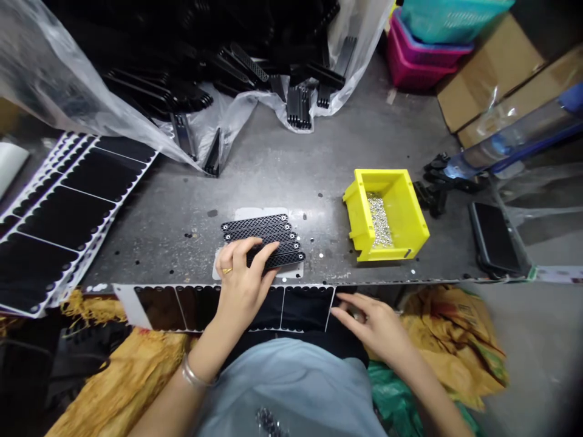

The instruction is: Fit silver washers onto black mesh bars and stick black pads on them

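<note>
Head view: left hand (241,288) on black lattice strips (263,240), right hand (371,325) empty.

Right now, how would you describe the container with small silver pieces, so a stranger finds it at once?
On the grey metal workbench, find the black perforated strips under the left hand. To their right stands a bright yellow plastic bin, holding small silver pieces; nothing else on the bench is yellow.

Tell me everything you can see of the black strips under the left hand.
Narrow black strips lie flat, side by side, on a pale sheet on the grey bench. They look like moulded plastic, with a diamond lattice face and pale ringed holes at their ends. The left hand rests on the nearest ones, hiding parts.
</note>
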`<state>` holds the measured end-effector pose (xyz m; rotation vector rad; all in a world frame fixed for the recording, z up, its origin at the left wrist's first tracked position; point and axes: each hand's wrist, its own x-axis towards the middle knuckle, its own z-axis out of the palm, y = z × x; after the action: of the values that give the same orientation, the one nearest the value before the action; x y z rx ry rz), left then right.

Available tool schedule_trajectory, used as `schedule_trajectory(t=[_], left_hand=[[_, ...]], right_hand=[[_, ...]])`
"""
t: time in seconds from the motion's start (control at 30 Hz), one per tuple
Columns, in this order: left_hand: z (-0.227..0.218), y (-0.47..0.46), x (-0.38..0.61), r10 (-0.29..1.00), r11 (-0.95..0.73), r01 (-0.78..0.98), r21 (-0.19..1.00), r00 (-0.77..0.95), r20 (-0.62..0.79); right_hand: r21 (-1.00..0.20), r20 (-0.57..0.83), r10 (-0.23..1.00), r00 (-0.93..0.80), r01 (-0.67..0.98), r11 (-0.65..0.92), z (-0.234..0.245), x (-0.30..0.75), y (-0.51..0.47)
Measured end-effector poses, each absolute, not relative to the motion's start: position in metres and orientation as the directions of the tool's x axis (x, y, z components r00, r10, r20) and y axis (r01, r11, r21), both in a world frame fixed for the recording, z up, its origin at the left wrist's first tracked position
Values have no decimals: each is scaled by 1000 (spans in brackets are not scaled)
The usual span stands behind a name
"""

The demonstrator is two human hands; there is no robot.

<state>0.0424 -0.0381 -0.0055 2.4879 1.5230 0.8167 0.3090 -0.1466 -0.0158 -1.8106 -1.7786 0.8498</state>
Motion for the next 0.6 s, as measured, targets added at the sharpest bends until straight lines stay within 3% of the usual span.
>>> schedule_trajectory(t=[0.1,0.17,0.23,0.3,0.4,0.47,0.53,0.6], left_hand=[[8,-52,50,793,-609,634,476,482,373],[16,-61,59,742,-629,486,607,608,283],[22,-66,71,760,-553,429,715,612,221],[26,-67,81,825,-476,436,764,522,216],[30,-64,90,850,-445,438,781,482,214],[31,-63,93,831,-458,412,788,513,214],[27,-64,96,826,-477,412,776,511,237],[19,-64,100,843,-498,470,729,460,279]], right_hand=[[-884,-178,983,-48,446,-139,-22,297,-150],[-942,-133,988,-76,321,-102,-17,289,-146],[-940,19,1000,22,341,10,-9,283,-139],[-865,233,964,130,480,145,-2,279,-129],[-743,434,897,88,598,301,-1,275,-117],[-784,412,910,48,527,327,-3,275,-112],[-858,314,947,69,448,252,-4,279,-112],[-895,251,940,231,426,134,0,289,-114]])
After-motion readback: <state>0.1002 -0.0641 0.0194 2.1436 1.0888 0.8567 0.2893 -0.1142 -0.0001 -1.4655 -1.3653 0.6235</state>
